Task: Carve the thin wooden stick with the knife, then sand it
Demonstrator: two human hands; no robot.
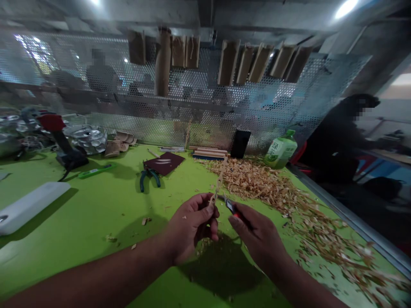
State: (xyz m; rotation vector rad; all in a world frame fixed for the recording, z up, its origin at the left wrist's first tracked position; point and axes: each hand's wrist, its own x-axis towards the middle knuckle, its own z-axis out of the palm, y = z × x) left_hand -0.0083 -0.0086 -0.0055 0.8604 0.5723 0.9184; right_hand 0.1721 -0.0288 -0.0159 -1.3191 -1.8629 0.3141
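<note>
Between the thumb and fingers of my left hand [195, 222] is a thin, pale carved wooden stick [220, 177], standing upright with holes or notches along it. My right hand [258, 229] is closed around a utility knife [230, 206] with red on its handle. The knife's blade points left and lies close to the stick's lower end; whether it touches the wood I cannot tell. Both hands are above the green tabletop [154, 265], which has small wood chips scattered on it.
A heap of wood shavings [257, 179] spreads along the right. Pliers [149, 179] and dark sandpaper [170, 163] lie at left-centre. Behind stand a phone [240, 144] and a green-labelled bottle [281, 149]. A white block [35, 205] lies far left. A person [337, 132] sits at right.
</note>
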